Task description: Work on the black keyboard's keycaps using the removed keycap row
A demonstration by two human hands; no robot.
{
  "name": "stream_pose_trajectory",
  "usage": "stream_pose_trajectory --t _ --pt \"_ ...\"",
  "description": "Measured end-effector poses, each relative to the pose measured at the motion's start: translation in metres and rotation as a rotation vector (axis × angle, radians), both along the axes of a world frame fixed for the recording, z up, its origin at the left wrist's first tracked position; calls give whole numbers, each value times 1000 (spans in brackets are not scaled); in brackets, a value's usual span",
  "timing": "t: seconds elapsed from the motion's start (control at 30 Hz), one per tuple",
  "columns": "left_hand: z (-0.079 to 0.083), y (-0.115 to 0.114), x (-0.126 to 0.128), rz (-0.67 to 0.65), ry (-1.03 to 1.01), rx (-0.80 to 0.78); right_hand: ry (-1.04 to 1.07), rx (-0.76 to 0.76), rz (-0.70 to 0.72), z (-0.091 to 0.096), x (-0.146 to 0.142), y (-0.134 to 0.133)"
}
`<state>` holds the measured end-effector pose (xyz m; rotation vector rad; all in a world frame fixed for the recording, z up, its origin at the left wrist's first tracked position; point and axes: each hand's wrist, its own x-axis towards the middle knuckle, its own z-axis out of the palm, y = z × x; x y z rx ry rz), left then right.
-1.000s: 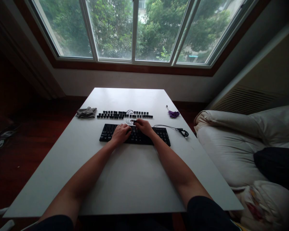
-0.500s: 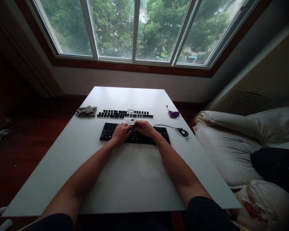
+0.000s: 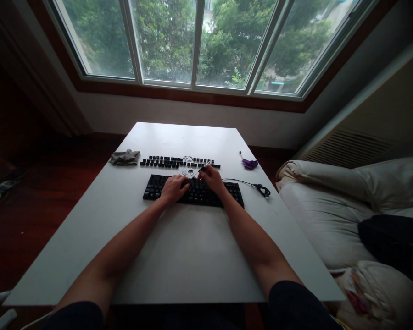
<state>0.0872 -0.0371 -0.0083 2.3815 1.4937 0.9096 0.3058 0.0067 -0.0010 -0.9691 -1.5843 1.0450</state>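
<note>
Centrally, the black keyboard lies flat on the white table, its long side set crosswise in front of you. Your left hand rests on the keyboard, left of its middle, palm down; its fingers are bent over the keys, the thumb stands apart from them, and nothing shows in its grasp. Your right hand is above the rear part of the keyboard, right of the middle, with thumb and fingers pinched on a slim implement, whose pale end slants up past the fingers. Something dark shows at these fingertips, too small to identify.

Beyond the keyboard, two roughly parallel rows of loose black keycaps run across the table. Near their middle lie two round, clear items, one among the rows and the other between the rows and the keyboard. A crumpled grey cloth lies beyond the left end of the rows; well apart from their right end lies a bunched purple cloth. On your right, the keyboard's cable ends in a coiled bundle. Behind the table is a window; beside it, a pale sofa.
</note>
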Motion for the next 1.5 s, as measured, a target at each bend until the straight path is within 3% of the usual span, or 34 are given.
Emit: stream_pose_trajectory --t 0.27,0.63,0.77,1.1,1.37,1.5 --pt "1 7 -5 -77 -338 -159 -52 40 50 -7 -16 -8" --pt "-2 14 -4 -142 -416 -232 1 -99 20 -19 -22 6" --pt "-2 10 -2 -159 -334 -149 31 -159 46 -22 -21 10" --pt "4 0 3 -158 129 71 10 -177 71 -29 -19 17" --pt "5 -3 5 -111 235 201 0 -180 76 -26 -19 17" --pt "5 -4 6 -77 186 220 45 -249 75 -23 -20 15"
